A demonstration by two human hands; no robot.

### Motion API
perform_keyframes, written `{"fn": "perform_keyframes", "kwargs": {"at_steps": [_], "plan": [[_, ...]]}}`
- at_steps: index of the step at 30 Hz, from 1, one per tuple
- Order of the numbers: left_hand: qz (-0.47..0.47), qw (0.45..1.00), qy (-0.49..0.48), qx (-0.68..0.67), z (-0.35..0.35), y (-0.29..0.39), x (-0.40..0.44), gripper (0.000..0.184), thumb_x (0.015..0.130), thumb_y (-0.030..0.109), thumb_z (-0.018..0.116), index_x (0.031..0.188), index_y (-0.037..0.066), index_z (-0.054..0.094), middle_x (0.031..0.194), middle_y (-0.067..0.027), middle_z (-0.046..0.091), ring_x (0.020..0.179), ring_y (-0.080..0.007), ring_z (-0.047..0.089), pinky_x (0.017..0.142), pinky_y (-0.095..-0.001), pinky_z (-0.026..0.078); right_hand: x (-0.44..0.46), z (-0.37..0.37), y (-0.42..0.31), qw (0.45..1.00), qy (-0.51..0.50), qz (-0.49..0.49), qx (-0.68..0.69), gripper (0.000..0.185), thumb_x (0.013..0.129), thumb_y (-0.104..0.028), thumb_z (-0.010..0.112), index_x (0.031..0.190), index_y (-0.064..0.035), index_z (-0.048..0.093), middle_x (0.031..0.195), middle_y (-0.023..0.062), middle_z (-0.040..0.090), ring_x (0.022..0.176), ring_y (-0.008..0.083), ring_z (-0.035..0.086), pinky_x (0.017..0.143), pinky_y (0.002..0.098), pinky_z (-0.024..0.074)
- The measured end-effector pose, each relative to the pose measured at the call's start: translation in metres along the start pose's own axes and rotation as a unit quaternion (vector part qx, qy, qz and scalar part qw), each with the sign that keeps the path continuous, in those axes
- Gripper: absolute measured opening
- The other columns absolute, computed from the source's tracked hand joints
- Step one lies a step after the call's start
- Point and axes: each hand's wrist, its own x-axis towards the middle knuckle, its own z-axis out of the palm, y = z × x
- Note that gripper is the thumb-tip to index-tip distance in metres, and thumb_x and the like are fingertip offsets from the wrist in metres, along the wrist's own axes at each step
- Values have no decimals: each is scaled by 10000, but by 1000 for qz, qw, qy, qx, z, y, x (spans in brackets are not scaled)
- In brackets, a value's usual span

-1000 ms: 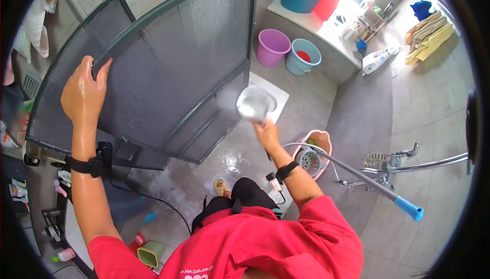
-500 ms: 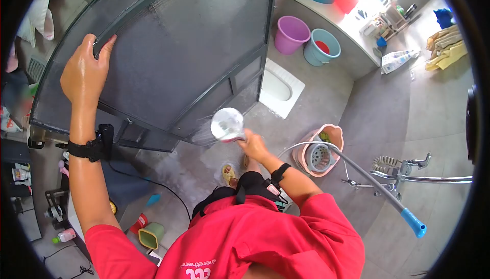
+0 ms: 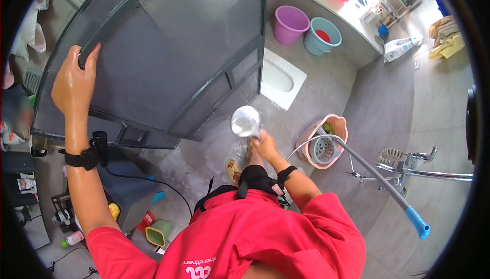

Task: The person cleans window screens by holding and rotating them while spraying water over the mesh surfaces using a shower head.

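Note:
My left hand (image 3: 75, 82) is wrapped round the dark frame edge of a curved shower door panel (image 3: 173, 49), at the upper left. In my right hand (image 3: 266, 146) is the short handle of a round, whitish water dipper (image 3: 245, 121), held low over the wet floor in front of my legs. Its bowl is smeared by motion and glare, so its contents are unclear. Water splashes on the floor below it, near my yellow slipper (image 3: 233, 168). The panel's lower part stands left of the dipper, apart from it.
A squat toilet (image 3: 280, 80) lies beyond the dipper, with purple (image 3: 291, 25) and light-blue (image 3: 322, 36) buckets behind it. To the right are a pink mop bucket (image 3: 341, 126), a blue-ended mop handle (image 3: 377, 179) and a wall tap (image 3: 408, 164). A black cable (image 3: 163, 183) hangs from my left wrist.
My right hand and the dipper have moved slightly right; white streaks beside the dipper are gone, and splashes show beneath it. My left hand keeps its grip, shifted slightly left and down in view.

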Motion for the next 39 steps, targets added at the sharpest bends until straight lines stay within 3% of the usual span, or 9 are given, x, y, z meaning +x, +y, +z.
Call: {"fn": "perform_keyframes", "kwargs": {"at_steps": [4,9,16,20,22,24,25,34,39], "plan": [[-19,999,-25,2,-2,2,1,529,852,647,509,1070,174,607,853,-87,664,781,-336,633,618,-412,476,29,-57,16,961,181,207,7,270,855,-236,661,899,8,554,746,249,615,666,385,606,616,429,466],[-37,997,-62,9,-2,0,3,577,860,655,485,1162,174,587,978,-101,672,897,-352,629,710,-418,491,44,-97,30,905,378,181,72,328,880,-284,645,844,17,520,698,243,579,625,364,575,599,422,453],[13,999,-45,-6,4,-12,8,546,894,609,467,1171,149,569,995,-153,661,926,-402,610,732,-462,478,9,-89,31,957,190,211,-61,375,873,-352,648,908,12,565,745,274,608,749,435,616,648,445,470],[155,975,-116,-107,7,-42,23,482,941,391,533,1176,-30,528,874,-286,618,878,-466,590,713,-480,455,13,-115,31,920,315,235,9,413,840,-376,675,859,17,548,738,273,620,747,453,621,632,465,466],[0,919,-345,-191,-49,-1,28,500,933,308,571,1183,-119,502,929,-328,606,951,-468,588,772,-451,463,21,-121,39,906,350,236,17,412,838,-376,678,867,16,554,734,257,623,718,426,626,628,454,465],[121,934,-274,-195,-26,-27,29,511,929,293,578,1189,-138,491,975,-342,596,999,-465,575,813,-435,458,32,-123,46,927,291,226,66,398,845,-361,671,896,19,565,737,249,623,719,417,627,642,442,470],[241,930,-203,-191,-19,-36,29,522,925,278,586,1195,-157,481,1022,-356,587,1047,-462,563,853,-420,453,35,-129,32,941,272,190,68,362,866,-302,670,911,45,577,738,178,628,685,197,590,640,365,468],[171,918,-317,-168,-88,66,62,520,917,212,572,1309,-92,415,1173,-319,564,1126,-432,546,954,-384,420,80,-173,12,898,349,254,82,388,858,-339,659,883,39,578,718,238,627,638,320,612,610,399,466],[290,891,-252,-243,-95,112,86,545,817,56,529,1348,-16,434,1310,-249,516,1227,-349,500,1030,-346,358,77,-177,27,936,268,209,91,363,848,-321,668,949,23,608,802,215,654,746,299,641,689,383,483]]}}
